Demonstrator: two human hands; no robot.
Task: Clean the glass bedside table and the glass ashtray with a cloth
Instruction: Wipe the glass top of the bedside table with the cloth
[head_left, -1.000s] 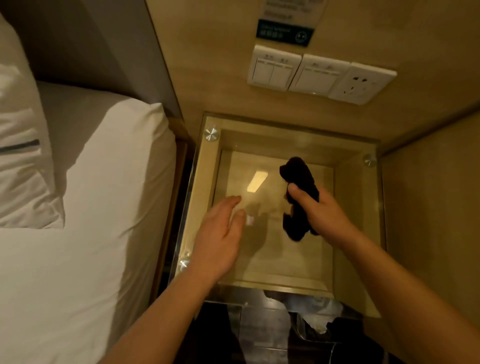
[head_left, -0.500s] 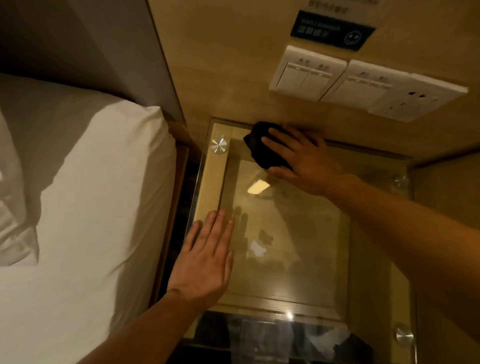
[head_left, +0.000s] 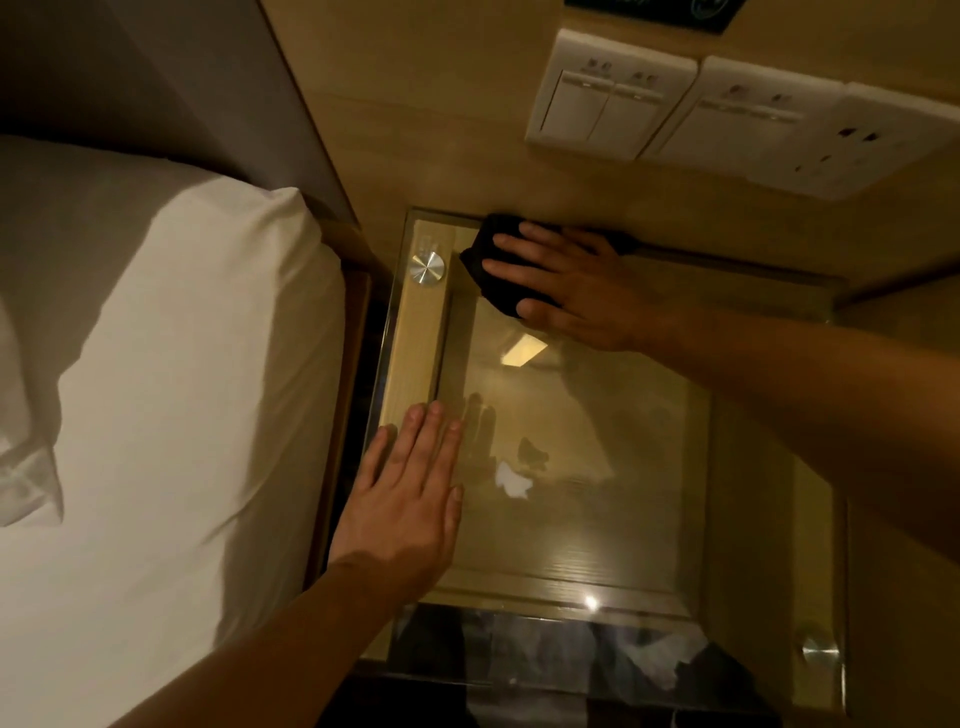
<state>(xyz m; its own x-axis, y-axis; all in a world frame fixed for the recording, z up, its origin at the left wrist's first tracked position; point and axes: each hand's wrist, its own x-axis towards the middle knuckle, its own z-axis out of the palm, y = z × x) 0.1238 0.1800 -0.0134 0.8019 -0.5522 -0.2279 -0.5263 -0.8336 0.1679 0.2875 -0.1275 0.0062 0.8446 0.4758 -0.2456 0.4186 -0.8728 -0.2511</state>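
1. Since half a second ago almost nothing has shifted: right hand (head_left: 571, 291) still presses the cloth (head_left: 493, 270) at the far-left corner of the bench (head_left: 613, 519), left hand (head_left: 410, 499) still flat near the left edge; the camera sits a bit closer.
2. Cloth: black, bunched, lying on the glass top against the back wall, mostly hidden under the right hand's spread fingers, which press it down rather than grip it.
3. Bench: clear glass top over a light wood frame, round metal stud (head_left: 426, 268) just left of the cloth, another stud (head_left: 820, 650) at the near-right corner. Glass shows a bright rectangular light reflection and faint hand reflections.
4. Left hand: open, palm down, fingers together, touching the glass, holding nothing.
5. Ashtray not visible anywhere.
6. Around: bed (head_left: 156, 415) with white sheet close along the bench's left side; wood wall panel behind the bench carries switch plates (head_left: 610, 93) and a socket (head_left: 872, 150), well above the cloth. Right forearm crosses over the bench's back-right area, covering that corner.
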